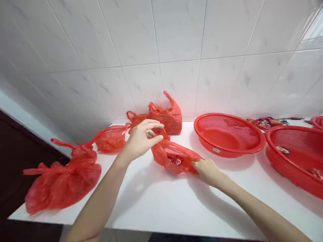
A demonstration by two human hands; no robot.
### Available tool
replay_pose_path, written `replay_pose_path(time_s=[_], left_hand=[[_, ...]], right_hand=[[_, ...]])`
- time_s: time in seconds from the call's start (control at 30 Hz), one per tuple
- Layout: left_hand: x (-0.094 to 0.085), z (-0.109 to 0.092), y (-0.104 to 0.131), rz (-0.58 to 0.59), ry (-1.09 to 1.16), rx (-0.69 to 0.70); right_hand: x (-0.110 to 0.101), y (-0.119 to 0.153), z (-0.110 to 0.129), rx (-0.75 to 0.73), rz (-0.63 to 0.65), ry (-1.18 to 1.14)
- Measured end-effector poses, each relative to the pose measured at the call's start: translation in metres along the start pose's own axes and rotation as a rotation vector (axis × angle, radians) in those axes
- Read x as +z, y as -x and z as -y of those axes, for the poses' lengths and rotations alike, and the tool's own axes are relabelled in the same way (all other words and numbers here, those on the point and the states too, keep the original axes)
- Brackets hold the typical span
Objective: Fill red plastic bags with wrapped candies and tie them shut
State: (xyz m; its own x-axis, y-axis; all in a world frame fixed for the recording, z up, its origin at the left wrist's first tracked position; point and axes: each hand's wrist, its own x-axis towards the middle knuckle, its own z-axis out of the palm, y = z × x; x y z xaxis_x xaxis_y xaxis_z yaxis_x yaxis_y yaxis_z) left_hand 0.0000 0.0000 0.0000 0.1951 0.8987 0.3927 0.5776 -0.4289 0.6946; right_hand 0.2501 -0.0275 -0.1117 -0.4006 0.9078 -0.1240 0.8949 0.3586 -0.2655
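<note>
Right hand (207, 172) pinches edge of red bag (181, 149) at frame center, packets (178, 161) inside; left hand (140, 139) loosely spread near its top. Red basket (222, 138) right of center.

Open bag (161, 153): just a peek through the mouth, most of the packets (178, 161) tucked under red film, print too small to read!
Right hand (204, 169): fingertips lost in the plastic fold.
Left hand (141, 139): blocking part of the bags behind (168, 121); thumb touching plastic or not, can't call it!
Forearms (101, 198): both run out at the bottom edge.
Front-left bag (63, 185): contents veiled.
Middle basket (228, 134): sticker (216, 150) too tiny to read.
Right basket (285, 173): chopped by the right edge, lumps (317, 173) inside blurred.
Wrapper pile (267, 123): lower part behind basket rims.
Corner basket (318, 122): only a sliver showing.
</note>
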Motion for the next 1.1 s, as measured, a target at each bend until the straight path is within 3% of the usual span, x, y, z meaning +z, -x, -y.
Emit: replay_pose_path(time_s=[0.1,0.17,0.23,0.3,0.37,0.43,0.67,0.77,0.83,0.93,1.0,1.1], left_hand=[[-0.006,-0.004,-0.008,-0.085,0.022,0.018],[-0.012,-0.009,-0.014,-0.177,0.080,0.033],[-0.019,-0.016,-0.020,-0.277,0.173,0.036],[-0.024,-0.023,-0.025,-0.339,0.259,0.022],[-0.027,-0.027,-0.029,-0.353,0.308,-0.003],[-0.028,-0.028,-0.030,-0.333,0.323,-0.032],[-0.028,-0.029,-0.029,-0.261,0.326,-0.042],[-0.019,-0.039,-0.031,-0.120,0.315,0.010],[-0.007,-0.047,-0.034,0.018,0.318,0.046],[0.013,-0.055,-0.039,0.184,0.346,0.116],[0.023,-0.058,-0.043,0.188,0.365,0.152],[0.031,-0.058,-0.048,0.075,0.367,0.106]], right_hand=[[-0.041,-0.002,-0.014,-0.146,-0.061,-0.285],[-0.072,-0.003,-0.021,-0.214,-0.324,-0.622],[-0.101,-0.004,-0.026,-0.233,-0.500,-0.895],[-0.124,-0.005,-0.029,-0.263,-0.484,-1.031],[-0.139,-0.006,-0.030,-0.248,-0.400,-1.023],[-0.148,-0.005,-0.031,-0.246,-0.394,-1.001],[-0.162,-0.003,-0.027,-0.318,-0.643,-0.948],[-0.158,-0.014,-0.009,-0.422,-0.632,-1.014],[-0.153,-0.024,0.007,-0.450,-0.550,-0.995],[-0.144,-0.037,0.028,-0.520,-0.551,-1.015],[-0.137,-0.042,0.035,-0.549,-0.627,-1.075],[-0.120,-0.041,0.034,-0.496,-0.721,-1.133]])
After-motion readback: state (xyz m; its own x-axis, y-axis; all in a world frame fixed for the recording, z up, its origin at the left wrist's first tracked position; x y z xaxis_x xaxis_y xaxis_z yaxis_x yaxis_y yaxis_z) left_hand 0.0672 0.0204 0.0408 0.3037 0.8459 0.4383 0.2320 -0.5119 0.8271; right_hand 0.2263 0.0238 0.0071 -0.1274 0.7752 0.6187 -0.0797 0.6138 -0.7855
